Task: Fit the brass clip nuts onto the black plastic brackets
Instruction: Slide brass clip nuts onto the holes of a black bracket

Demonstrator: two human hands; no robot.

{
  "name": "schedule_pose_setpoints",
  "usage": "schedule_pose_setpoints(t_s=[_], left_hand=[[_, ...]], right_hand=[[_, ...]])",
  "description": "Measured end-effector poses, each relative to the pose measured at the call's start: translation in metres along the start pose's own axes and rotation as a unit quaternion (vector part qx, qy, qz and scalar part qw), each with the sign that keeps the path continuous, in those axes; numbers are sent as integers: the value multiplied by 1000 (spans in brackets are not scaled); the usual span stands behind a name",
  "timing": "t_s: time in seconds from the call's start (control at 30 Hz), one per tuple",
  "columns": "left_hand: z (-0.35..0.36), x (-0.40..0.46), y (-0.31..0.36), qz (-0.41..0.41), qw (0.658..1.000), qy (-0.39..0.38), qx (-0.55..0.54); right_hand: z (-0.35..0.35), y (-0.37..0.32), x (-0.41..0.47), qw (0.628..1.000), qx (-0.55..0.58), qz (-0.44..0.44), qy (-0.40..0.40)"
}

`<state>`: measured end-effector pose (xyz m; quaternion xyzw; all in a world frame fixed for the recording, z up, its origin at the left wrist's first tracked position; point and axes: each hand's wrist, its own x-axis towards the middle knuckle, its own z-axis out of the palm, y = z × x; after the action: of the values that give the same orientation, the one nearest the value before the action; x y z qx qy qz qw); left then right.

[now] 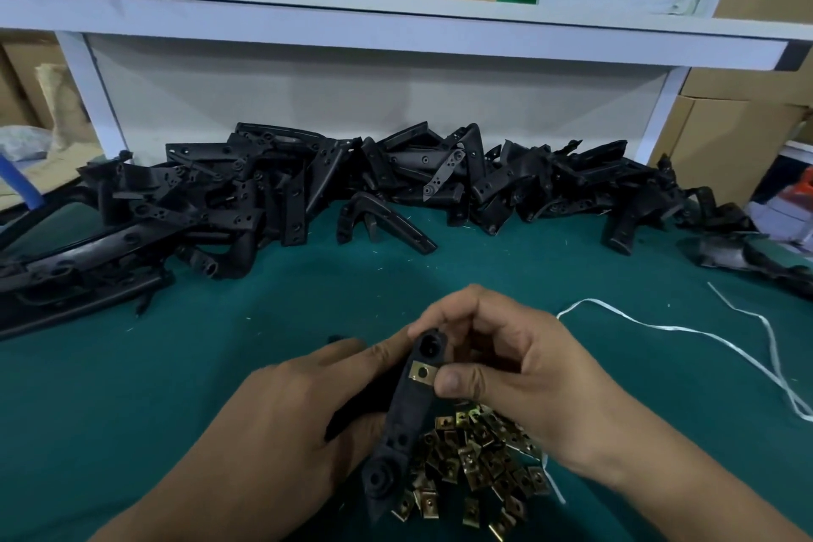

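Bracket [407, 414]: held over green worktop [176, 365], left hand [303, 418] fingers curled round it. Clip nut [421, 374]: seated on bracket's upper part, pinched by right hand [506, 365]. Loose nuts [475, 462]: heap beneath. Spare brackets [352, 180]: piled behind.

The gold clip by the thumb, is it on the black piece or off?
On. The brass clip nut sits flat on the black bracket, with the right hand thumb against it. Whether fully seated, cannot tell.
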<state>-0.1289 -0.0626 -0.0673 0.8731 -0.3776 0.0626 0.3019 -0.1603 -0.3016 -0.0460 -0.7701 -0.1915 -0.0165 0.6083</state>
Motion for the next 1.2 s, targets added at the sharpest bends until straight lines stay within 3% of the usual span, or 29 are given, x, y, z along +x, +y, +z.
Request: schedule_pose_setpoints(t_s=[0.1,0.2,0.33,0.47,0.67,0.83,0.93,1.2], left_hand=[[3,1,-6,-8,999,46,-2],[5,4,-18,-71,981,166,-69],[7,4,-29,-137,962,226,-74],[5,6,-23,-148,963,219,-60],[4,6,-21,-150,957,231,-91],[4,3,-14,-125,975,179,-34],[3,2,-8,-88,984,154,25],[1,3,-2,-96,982,158,27]], right_hand=[[8,3,3,997,-21,-5,73],[15,6,4,988,-98,12,122],[25,12,5,949,-309,31,53],[27,11,12,929,-363,74,-12],[25,7,3,946,-315,65,-41],[22,-1,3,997,-43,57,40],[20,-6,2,996,56,34,59],[27,-3,2,987,124,50,90]])
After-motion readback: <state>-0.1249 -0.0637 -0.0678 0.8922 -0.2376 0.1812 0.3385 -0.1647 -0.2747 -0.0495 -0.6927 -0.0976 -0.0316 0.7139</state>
